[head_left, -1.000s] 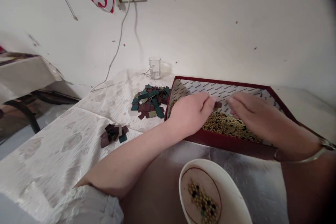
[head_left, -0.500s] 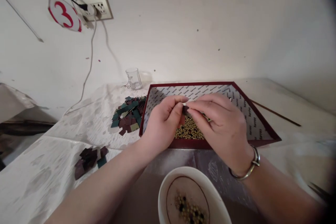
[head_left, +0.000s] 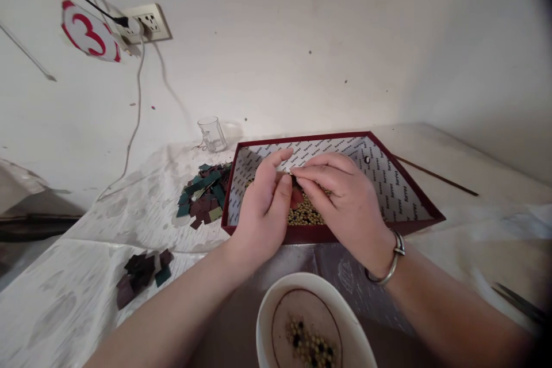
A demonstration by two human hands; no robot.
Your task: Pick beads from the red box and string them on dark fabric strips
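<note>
My left hand (head_left: 263, 201) and my right hand (head_left: 345, 195) meet above the front of a dark red box (head_left: 302, 234). Between their fingertips is a small dark piece (head_left: 295, 182), mostly hidden. The left thumb presses it while that index finger stands raised and apart. My right thumb and index finger pinch at its right side. Below the hands, small yellowish and dark beads (head_left: 307, 214) lie in the box, whose lining is printed with lettering. In front of me, a white bowl (head_left: 264, 328) holds a small cluster of similar beads (head_left: 310, 345).
Left of the box lies a heap of green and brown flat scraps (head_left: 207, 192); a smaller dark pile (head_left: 138, 276) is nearer. A glass mug (head_left: 212, 135) stands behind. To the right are a thin brown stick (head_left: 435, 173) and a dark slender tool (head_left: 517, 302).
My left index finger has lifted away from the right fingertips. The view has shifted slightly, so the box and bowl appear a little further left. The small piece stays between my hands.
</note>
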